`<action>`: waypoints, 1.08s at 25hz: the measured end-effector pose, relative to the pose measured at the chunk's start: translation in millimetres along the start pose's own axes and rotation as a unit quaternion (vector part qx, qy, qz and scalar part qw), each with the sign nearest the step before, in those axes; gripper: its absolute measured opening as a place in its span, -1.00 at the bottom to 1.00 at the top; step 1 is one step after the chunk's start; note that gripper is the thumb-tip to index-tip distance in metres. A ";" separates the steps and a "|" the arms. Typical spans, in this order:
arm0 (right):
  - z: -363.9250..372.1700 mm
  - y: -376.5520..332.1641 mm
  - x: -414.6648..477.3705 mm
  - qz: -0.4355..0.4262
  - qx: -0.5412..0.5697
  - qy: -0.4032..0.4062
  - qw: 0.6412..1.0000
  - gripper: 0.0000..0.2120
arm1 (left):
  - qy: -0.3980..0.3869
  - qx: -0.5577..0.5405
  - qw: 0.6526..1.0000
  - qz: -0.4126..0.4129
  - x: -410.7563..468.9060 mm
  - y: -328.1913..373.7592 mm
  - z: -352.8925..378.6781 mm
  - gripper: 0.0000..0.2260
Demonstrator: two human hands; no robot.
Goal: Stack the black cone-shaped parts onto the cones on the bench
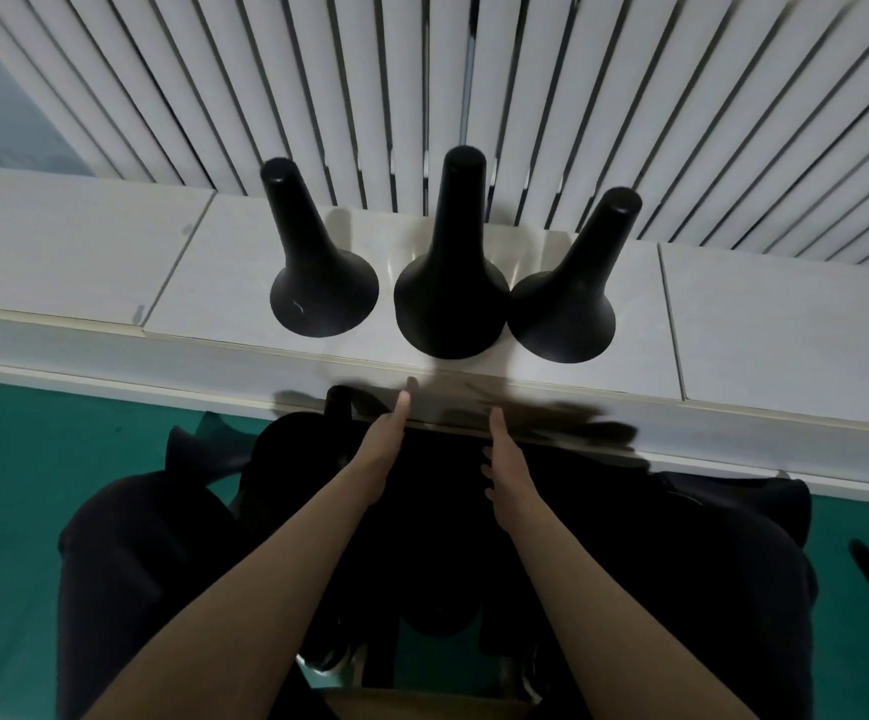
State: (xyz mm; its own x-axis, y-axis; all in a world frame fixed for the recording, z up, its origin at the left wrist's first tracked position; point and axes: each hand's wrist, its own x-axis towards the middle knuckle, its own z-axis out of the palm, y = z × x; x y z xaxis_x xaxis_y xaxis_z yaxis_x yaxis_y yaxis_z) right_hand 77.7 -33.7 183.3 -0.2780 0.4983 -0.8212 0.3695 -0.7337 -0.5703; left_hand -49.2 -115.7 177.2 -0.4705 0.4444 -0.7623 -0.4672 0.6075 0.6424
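Standing on pale bench (pixel 733 304): three cones (pixel 448 283); slatted wall behind, green floor; hands (pixel 442 449) open, empty.

three matte black cones standing upright in a row on the white bench (pixel 733 314), left cone (pixel 312 262) a bit apart with a small white scuff on its flared base, middle cone (pixel 453 272) tallest, right cone (pixel 570 304) just beside it, bases nearly touching
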 end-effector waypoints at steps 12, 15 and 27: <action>5.6 55.7 58.1 0.084 -0.001 -0.017 0.996 -0.34 | -0.043 0.036 0.996 -0.074 70.5 -56.6 4.8 -0.44; 11.7 74.3 69.5 0.097 -0.009 -0.021 0.995 -0.37 | -0.053 0.012 0.993 -0.101 83.9 -79.1 0.1 -0.40; 38.4 99.8 95.7 0.186 0.035 -0.046 0.981 -0.32 | -0.011 0.010 0.975 -0.220 104.7 -126.0 -1.6 -0.59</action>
State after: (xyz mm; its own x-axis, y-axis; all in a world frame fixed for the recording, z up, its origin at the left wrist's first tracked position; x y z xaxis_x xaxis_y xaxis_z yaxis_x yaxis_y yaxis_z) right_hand 54.0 -76.9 48.6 -0.2164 0.1486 -0.9649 0.4003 -0.8880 -0.2265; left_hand -40.8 -146.8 16.6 -0.2115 0.1522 -0.9655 -0.6055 0.7550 0.2517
